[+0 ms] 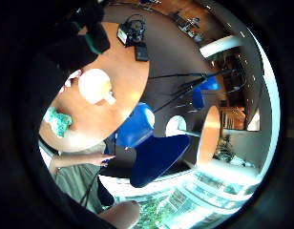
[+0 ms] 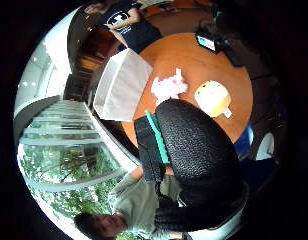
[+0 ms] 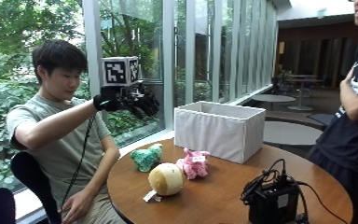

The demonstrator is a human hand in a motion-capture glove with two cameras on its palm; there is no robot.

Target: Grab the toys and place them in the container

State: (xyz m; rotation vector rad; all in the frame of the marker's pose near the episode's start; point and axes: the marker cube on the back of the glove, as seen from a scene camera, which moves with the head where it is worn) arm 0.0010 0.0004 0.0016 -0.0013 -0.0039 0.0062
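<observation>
Daylight enters through the tall windows (image 3: 167,60) behind the seated person and lights the round table (image 3: 222,196) evenly, with only soft, faint shadows under the items on it. In both palm views the window area is blown out to near white, while the room's far interior stays dim and brownish. Both palm views bend straight lines strongly toward their rims, and the black glove (image 2: 194,150) close to the thumb-side lens is dark and blurred.

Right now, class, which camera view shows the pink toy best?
The outside view: the pink toy stands unobstructed on the table, beside the container. The thumb side palm view shows it smaller, from above; the little finger side view shows only a sliver.
</observation>
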